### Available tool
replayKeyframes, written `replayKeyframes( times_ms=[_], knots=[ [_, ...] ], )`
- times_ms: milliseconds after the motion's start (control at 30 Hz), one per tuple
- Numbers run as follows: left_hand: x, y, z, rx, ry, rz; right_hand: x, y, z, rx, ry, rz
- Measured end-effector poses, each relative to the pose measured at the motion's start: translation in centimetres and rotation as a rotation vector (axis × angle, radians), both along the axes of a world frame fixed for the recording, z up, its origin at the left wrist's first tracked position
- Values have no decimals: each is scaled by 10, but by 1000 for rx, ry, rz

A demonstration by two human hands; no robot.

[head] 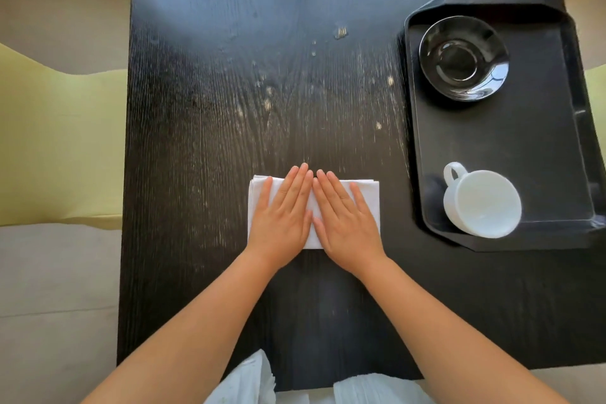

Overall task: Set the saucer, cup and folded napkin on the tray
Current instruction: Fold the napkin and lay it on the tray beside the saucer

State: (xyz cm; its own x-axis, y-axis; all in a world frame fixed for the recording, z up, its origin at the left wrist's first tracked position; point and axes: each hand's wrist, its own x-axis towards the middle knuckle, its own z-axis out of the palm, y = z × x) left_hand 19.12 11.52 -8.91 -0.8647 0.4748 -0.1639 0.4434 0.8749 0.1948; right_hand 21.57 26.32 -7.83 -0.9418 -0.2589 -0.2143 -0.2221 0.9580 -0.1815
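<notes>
Both hands, left hand (282,210) and right hand (344,213), are lying flat and open on the folded napkin (369,197), gripping nothing. Risk: the layers are liable to slide or unfold when lifted toward the tray (524,147).

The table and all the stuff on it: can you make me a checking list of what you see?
Surface: dark wooden table, with pale worn specks near the middle.
Job's things: black plastic tray on the table's right side; glossy black round saucer on the tray's far end; white ceramic cup upright and empty on its near end, not on the saucer; white folded cloth napkin flat on the table, off the tray.
Clutter: nothing seen.
Grippers: left hand and right hand pressed flat on the napkin, fingers spread, gripping nothing.
Cables: nothing seen.
Surroundings: yellow-green cushion left of the table; pale floor.
</notes>
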Motion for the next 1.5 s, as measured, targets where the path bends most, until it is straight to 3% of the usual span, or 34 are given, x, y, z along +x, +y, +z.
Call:
replayKeyframes(
  times_ms=[133,300,800,933,1133,1367,1500],
  knots=[
    [-2,-15,3,-52,19,18,-3,26,2,51,-11,64],
    [2,-39,7,-121,18,82,1,60,10,110,-47,-18],
    [10,-40,22,5,-101,282,12,63,12,71,-41,-135],
    [18,-29,42,232,-119,685,16,38,22,-73,58,-427],
    [14,-30,51,429,-247,896,19,12,38,-478,37,-955],
    [4,-36,56,493,-368,1008,10,15,42,-548,-20,-1088],
    [8,-37,59,527,-386,969,10,15,45,-560,-47,-1099]
  ],
)
